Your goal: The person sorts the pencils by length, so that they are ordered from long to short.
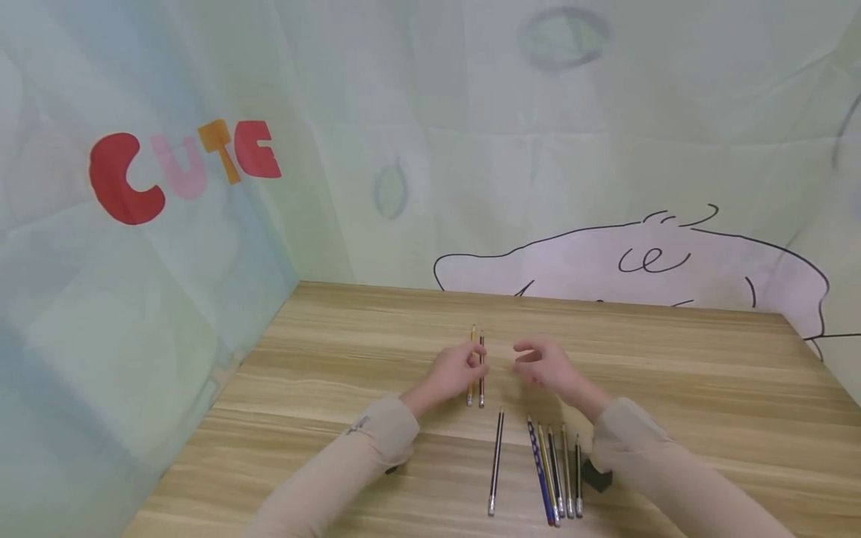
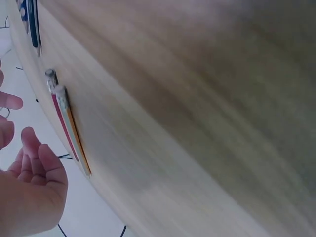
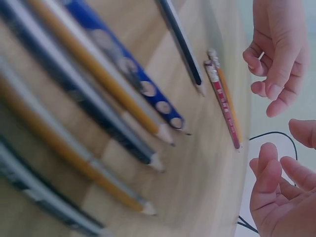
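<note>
My left hand (image 1: 457, 368) is over a yellow pencil (image 1: 469, 396) and a red pencil (image 1: 481, 394), which lie side by side; in the right wrist view it is raised off them. Its fingers are loosely bent and hold nothing. To its right, my right hand (image 1: 546, 366) hovers with thumb and fingers apart, also without anything in it. A dark pencil (image 1: 496, 463) lies alone nearer to me. Right of that is a row of several pencils, among them a blue one with round spots (image 3: 133, 74), a yellow one (image 3: 108, 79) and a black-striped one (image 3: 79, 96).
The pencils lie on a wood-grain table (image 1: 323, 359). A small dark object (image 1: 596, 476) shows partly beneath my right sleeve. Behind the table hangs a printed backdrop (image 1: 403, 112), with another cloth wall (image 1: 134, 299) at the left.
</note>
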The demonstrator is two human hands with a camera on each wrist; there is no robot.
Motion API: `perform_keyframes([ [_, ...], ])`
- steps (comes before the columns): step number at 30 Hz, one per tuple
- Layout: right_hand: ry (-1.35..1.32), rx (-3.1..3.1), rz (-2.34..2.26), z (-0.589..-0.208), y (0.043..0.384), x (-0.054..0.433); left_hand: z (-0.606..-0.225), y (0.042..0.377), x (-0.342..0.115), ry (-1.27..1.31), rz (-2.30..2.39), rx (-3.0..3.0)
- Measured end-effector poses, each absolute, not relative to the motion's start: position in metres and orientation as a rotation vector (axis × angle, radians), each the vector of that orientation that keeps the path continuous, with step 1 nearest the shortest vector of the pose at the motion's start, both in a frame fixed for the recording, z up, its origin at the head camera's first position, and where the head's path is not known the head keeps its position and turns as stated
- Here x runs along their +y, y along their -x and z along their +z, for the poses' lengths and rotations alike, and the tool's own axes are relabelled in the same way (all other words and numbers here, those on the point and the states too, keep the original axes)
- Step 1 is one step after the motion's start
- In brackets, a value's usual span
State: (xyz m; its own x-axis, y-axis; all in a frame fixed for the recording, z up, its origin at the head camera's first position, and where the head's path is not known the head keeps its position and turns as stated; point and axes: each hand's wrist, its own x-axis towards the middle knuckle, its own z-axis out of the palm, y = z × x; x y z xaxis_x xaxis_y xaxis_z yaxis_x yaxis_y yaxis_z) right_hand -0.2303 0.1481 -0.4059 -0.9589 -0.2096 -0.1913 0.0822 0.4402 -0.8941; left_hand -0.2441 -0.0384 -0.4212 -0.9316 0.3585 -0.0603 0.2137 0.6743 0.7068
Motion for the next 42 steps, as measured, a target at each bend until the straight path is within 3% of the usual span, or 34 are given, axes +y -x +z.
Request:
perform_keyframes([
  [13, 0.188, 2.344, -1.536, -0.414, 0.208, 0.161, -0.428, 0.229, -0.038, -0.601, 1.083, 2.649],
  [42, 0.227, 2.238, -1.456, -0.414, 0.166, 0.174, -0.428, 0.19, -0.04, -0.542, 1.069, 2.483],
])
